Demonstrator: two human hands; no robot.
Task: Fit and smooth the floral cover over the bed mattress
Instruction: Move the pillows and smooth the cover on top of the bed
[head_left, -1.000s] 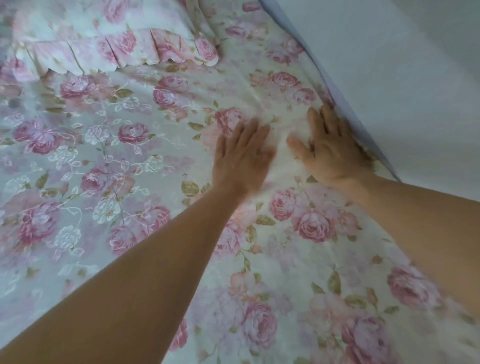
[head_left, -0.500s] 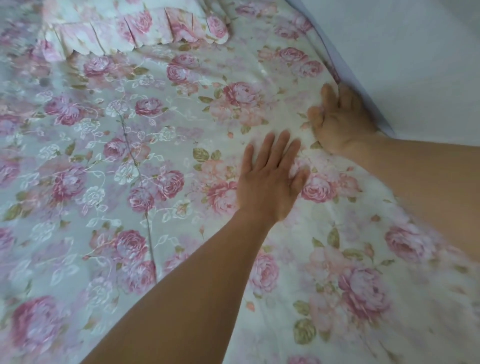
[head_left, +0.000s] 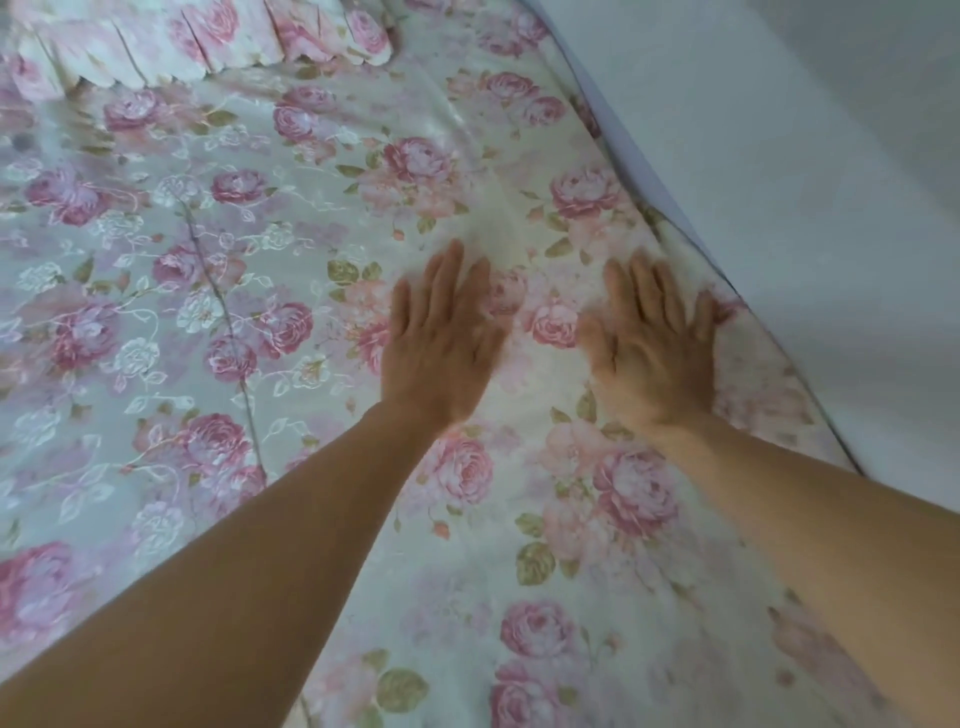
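Note:
The floral cover (head_left: 218, 291), white with pink roses and green leaves, lies spread over the bed mattress and fills most of the view. My left hand (head_left: 441, 338) rests flat on it, palm down, fingers together and pointing away from me. My right hand (head_left: 654, 343) also lies flat on the cover, fingers spread, close to the cover's right edge beside the wall. Neither hand holds anything. A soft crease runs up the cover from between the hands.
A plain pale wall (head_left: 810, 182) runs along the right side of the bed, tight against the cover's edge. A pillow with a pleated floral frill (head_left: 208, 41) lies at the head of the bed, top left.
My right hand came back from the wall edge and flattened on the cover level with the left. Both hands now lie side by side; the view shifted toward the bed's head.

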